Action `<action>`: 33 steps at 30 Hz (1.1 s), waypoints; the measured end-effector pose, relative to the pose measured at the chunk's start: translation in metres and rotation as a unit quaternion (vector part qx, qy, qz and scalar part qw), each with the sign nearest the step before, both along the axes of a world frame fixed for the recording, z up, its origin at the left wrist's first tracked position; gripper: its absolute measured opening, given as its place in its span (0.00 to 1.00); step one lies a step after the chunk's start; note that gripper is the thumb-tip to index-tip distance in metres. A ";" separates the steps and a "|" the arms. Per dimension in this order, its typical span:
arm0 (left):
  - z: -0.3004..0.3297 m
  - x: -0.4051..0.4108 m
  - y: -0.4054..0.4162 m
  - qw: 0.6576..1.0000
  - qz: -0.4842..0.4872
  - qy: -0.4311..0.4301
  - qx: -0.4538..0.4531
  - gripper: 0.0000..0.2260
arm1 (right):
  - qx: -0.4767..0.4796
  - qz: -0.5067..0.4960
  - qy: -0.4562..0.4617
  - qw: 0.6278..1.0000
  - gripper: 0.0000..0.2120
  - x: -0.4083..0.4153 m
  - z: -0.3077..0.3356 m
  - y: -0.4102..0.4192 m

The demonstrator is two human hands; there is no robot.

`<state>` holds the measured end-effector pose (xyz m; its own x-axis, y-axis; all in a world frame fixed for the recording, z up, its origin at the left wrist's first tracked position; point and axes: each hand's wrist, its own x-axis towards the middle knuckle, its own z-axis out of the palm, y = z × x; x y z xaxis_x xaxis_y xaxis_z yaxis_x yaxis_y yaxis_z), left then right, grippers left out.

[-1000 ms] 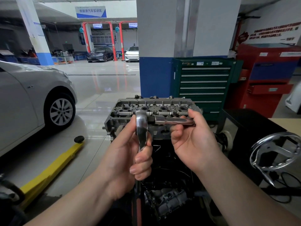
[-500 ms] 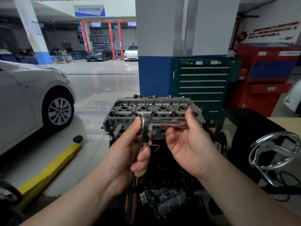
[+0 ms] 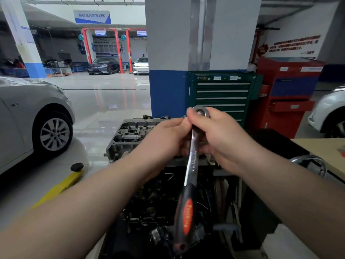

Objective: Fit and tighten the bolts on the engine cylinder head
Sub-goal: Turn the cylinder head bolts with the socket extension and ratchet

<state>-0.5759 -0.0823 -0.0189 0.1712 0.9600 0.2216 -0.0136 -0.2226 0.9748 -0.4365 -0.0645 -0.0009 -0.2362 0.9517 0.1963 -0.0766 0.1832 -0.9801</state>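
Observation:
The grey engine cylinder head (image 3: pixel 128 136) sits on a dark engine stand in front of me, mostly hidden behind my hands. I hold a chrome ratchet wrench (image 3: pixel 192 159) with a black and orange handle upright above it, its round head at the top. My right hand (image 3: pixel 222 135) grips the ratchet's head, fingers curled round it. My left hand (image 3: pixel 166 139) holds the shaft just below the head from the left. The extension bar is hidden behind my hands. No bolts can be made out.
A silver car (image 3: pixel 28 120) stands at the left beside a yellow lift arm (image 3: pixel 61 186). A green tool cabinet (image 3: pixel 222 96) and a red cabinet (image 3: pixel 287 98) stand behind the engine. A chrome handwheel (image 3: pixel 309 163) and a beige table (image 3: pixel 321 152) are at the right.
The ratchet has swung upright and its head has risen. My right hand has shifted from the extension bar onto the ratchet's head. Both hands have closed together over the cylinder head.

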 end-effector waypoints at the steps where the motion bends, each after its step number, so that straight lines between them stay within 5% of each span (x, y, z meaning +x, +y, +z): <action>1: 0.005 -0.004 0.004 0.999 -0.025 0.032 0.000 0.17 | -0.002 0.002 0.005 1.000 0.08 0.006 0.003 0.002; 5: 0.015 -0.022 0.018 0.971 -0.023 0.202 0.127 0.10 | 0.042 0.016 -0.044 0.998 0.08 0.032 0.014 0.005; 8: 0.013 -0.031 0.033 0.957 0.011 0.179 0.229 0.06 | 0.064 0.030 -0.071 0.995 0.08 0.047 0.027 0.009; 11: 0.004 -0.042 0.058 0.947 0.127 0.184 0.231 0.05 | 0.029 0.008 -0.068 0.997 0.12 0.061 0.047 0.025; 13: -0.003 -0.043 0.077 0.942 0.148 0.223 0.204 0.03 | 0.037 -0.030 -0.151 0.987 0.15 0.070 0.063 0.038; 16: -0.007 -0.025 0.102 0.928 0.067 0.319 0.181 0.13 | 0.091 -0.062 -0.311 0.944 0.16 0.075 0.081 0.057; 19: -0.004 0.005 0.122 0.912 0.000 0.366 0.187 0.17 | 0.109 -0.066 -0.369 0.921 0.12 0.075 0.094 0.075; 33: -0.003 0.047 0.167 0.950 0.005 0.267 0.159 0.11 | 0.124 -0.060 -0.498 0.856 0.11 0.073 0.128 0.130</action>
